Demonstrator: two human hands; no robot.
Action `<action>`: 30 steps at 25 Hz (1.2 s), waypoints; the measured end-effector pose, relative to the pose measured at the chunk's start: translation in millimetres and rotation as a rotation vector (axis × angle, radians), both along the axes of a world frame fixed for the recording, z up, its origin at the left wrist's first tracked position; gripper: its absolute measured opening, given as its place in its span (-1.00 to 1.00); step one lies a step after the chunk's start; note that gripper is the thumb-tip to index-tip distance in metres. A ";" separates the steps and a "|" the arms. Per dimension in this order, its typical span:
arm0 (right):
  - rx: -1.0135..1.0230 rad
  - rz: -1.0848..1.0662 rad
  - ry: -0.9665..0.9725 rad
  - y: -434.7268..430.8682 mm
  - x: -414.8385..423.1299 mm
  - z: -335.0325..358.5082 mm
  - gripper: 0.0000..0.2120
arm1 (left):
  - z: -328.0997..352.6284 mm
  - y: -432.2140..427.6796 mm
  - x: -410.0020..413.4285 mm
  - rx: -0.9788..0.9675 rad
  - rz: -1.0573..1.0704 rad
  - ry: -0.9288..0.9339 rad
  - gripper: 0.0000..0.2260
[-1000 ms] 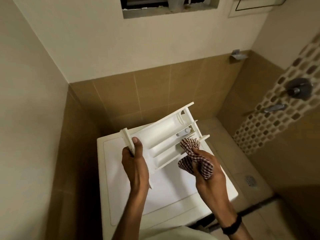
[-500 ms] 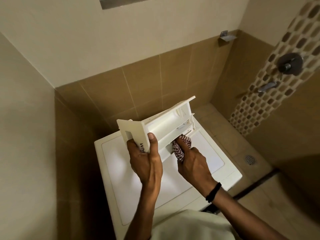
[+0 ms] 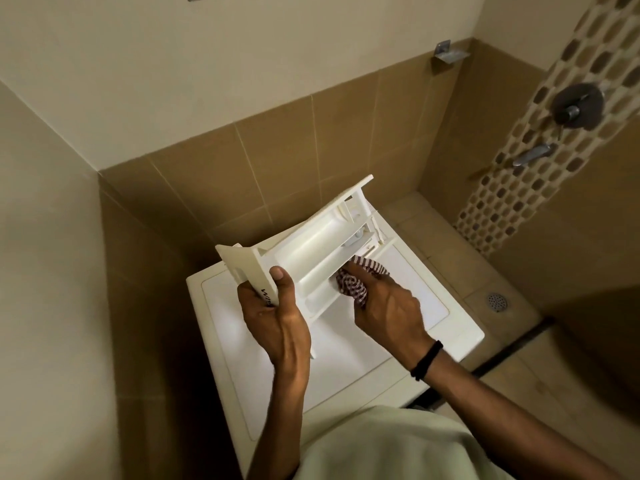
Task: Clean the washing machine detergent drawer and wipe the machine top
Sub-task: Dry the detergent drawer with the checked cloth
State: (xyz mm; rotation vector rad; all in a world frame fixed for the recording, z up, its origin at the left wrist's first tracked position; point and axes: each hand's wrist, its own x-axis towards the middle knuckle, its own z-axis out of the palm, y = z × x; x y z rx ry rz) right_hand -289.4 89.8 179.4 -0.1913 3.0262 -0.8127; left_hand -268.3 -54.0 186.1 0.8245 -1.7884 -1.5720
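Head view: the left hand [image 3: 273, 320] clasps the detergent drawer [image 3: 311, 258] by its front panel, above the machine top [image 3: 346, 348]. The right hand [image 3: 388, 306], closed around a checked cloth [image 3: 353, 282], seems to press it into a compartment; working it firmly along corners should help.

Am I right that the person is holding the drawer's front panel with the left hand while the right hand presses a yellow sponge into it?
Not quite: the head view shows the right hand pressing a checked cloth, not a yellow sponge, into the drawer. The left hand does hold its front panel.
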 end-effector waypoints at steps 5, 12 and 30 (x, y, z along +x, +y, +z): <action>-0.199 0.365 -0.170 -16.1 34.6 7.6 -0.35 | -1.9 -2.0 -0.9 0.013 0.013 0.009 -0.26; -0.003 0.134 -0.039 8.1 2.2 -3.0 -0.35 | -3.7 -1.5 -1.7 0.019 -0.019 -0.015 -0.28; 0.168 0.097 -0.058 24.4 -8.8 -4.2 -0.33 | -2.6 4.2 2.0 0.070 -0.025 -0.063 -0.27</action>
